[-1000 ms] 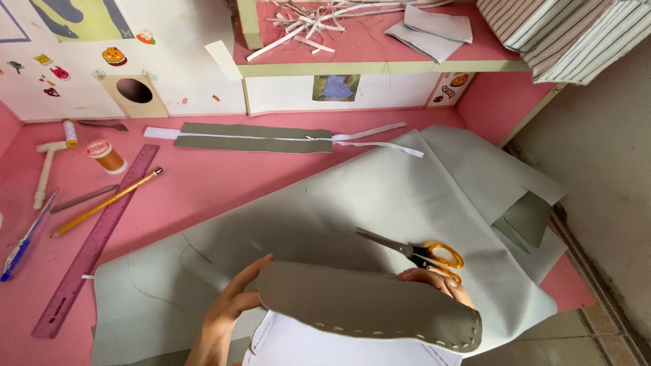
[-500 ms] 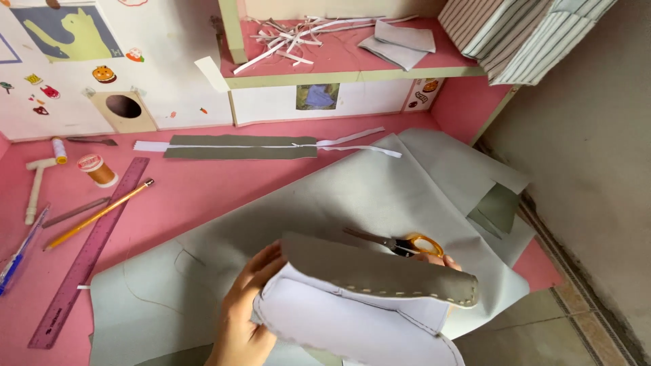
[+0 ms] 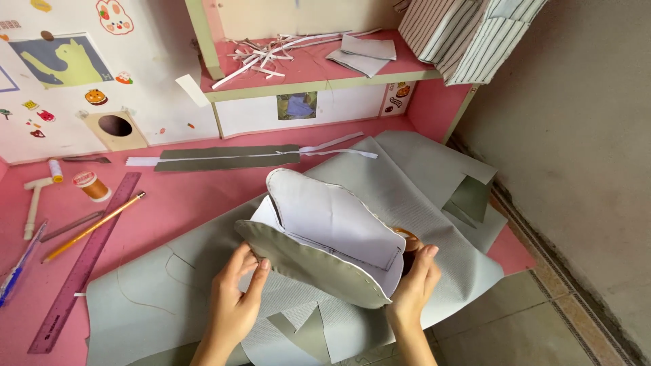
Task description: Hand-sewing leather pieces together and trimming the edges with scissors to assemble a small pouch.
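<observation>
Both hands hold up a stitched grey leatherette piece point(image 3: 312, 264) with a white inner side point(image 3: 332, 217), opened like a pouch above the table. My left hand point(image 3: 234, 291) pinches its left end. My right hand point(image 3: 415, 285) grips its right end. Orange-handled scissors point(image 3: 409, 235) peek out just behind the piece, by my right hand, mostly hidden. Under everything lies a large grey sheet of the same material point(image 3: 420, 183) spread over the pink table point(image 3: 183, 203).
To the left lie a purple ruler point(image 3: 85, 261), a yellow pencil point(image 3: 95, 226), a spool of thread point(image 3: 90, 185), a small white hammer point(image 3: 34, 203) and a blue pen point(image 3: 17, 274). Grey strips point(image 3: 227, 157) lie further back. A shelf point(image 3: 312, 64) holds white scraps. The table edge drops at right to a tiled floor point(image 3: 542, 312).
The stitched piece has been lifted and turned open, so its white inside now faces me. My right hand moved from the scissors to the piece's right end; the scissors are now mostly hidden.
</observation>
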